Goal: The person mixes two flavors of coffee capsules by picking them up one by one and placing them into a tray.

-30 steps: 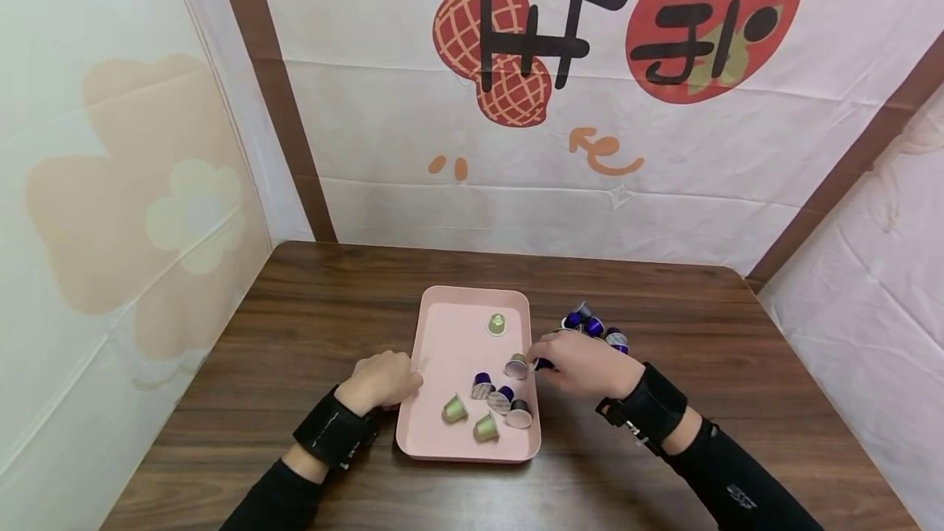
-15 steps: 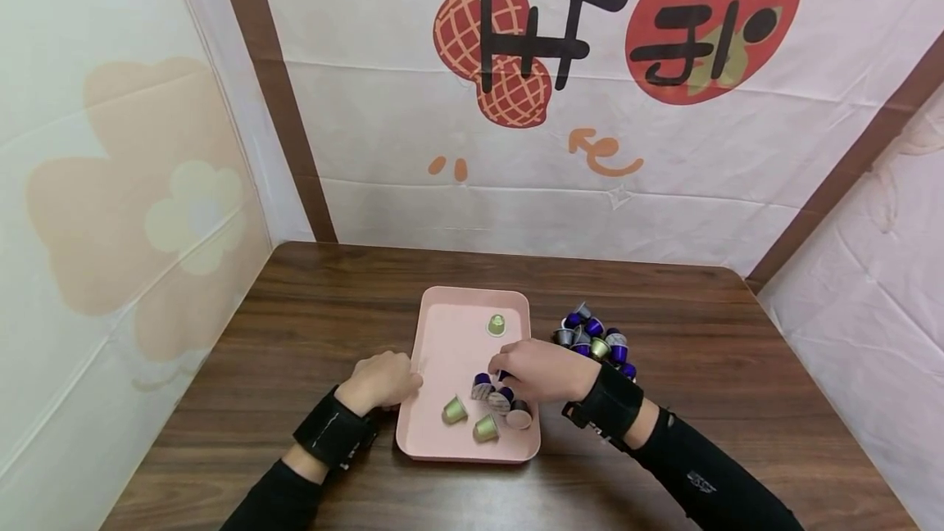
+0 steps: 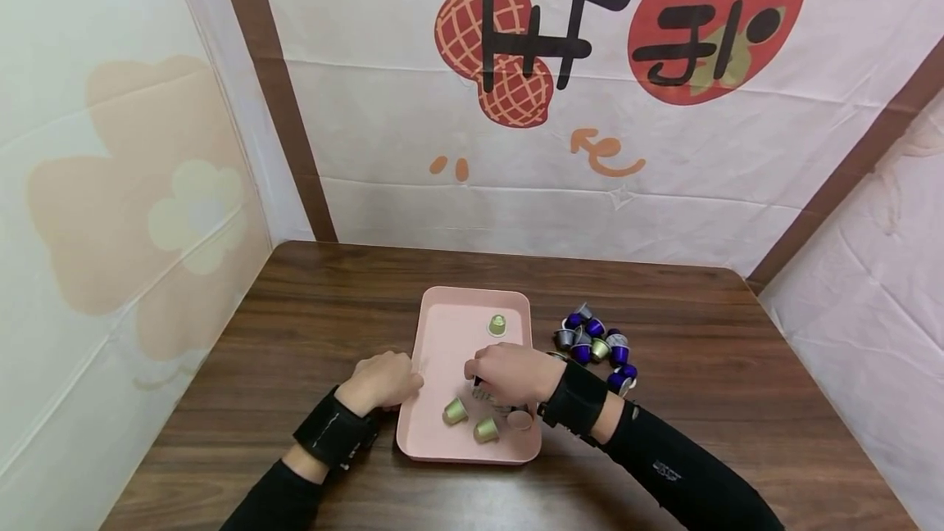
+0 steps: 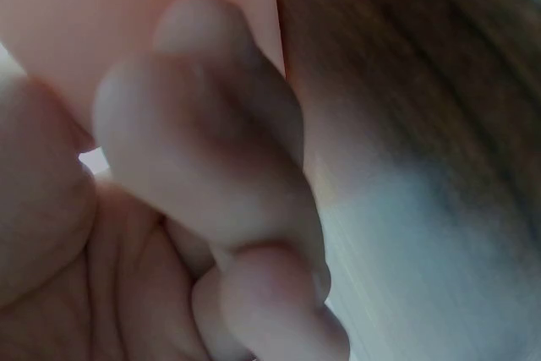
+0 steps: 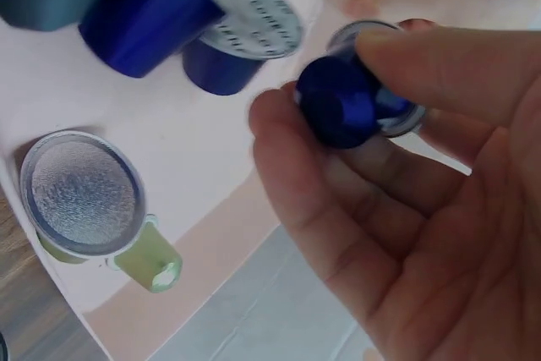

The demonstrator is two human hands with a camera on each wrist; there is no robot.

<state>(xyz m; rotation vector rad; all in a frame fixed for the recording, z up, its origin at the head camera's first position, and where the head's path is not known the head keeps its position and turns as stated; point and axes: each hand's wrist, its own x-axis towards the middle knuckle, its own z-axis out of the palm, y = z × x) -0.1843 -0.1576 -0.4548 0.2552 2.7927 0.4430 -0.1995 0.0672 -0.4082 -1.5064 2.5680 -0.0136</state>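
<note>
Pink tray (image 3: 450,334) on brown wood-grain table (image 3: 339,301), head view. Left hand (image 3: 382,381) at the tray's left rim, fingers curled. Right hand (image 3: 519,374) over the tray's right half, covering most of what it holds. Two green capsules (image 3: 455,410) lie near the tray's lower end, third green capsule (image 3: 497,324) upright near the far end. Pale-lidded capsule (image 3: 519,420) by the right edge. Capsule pile (image 3: 582,352), mostly blue and silver, on the table right of the tray.

Left wrist view: blurry; thumb and fingers close together, pinching the tray edge.

Right wrist view: thumb and fingers pinch a dark blue capsule (image 5: 338,107). On the tray nearby: blue capsule with printed lid (image 5: 224,65), another blue capsule (image 5: 152,19), silver-faced capsule (image 5: 83,194).
</note>
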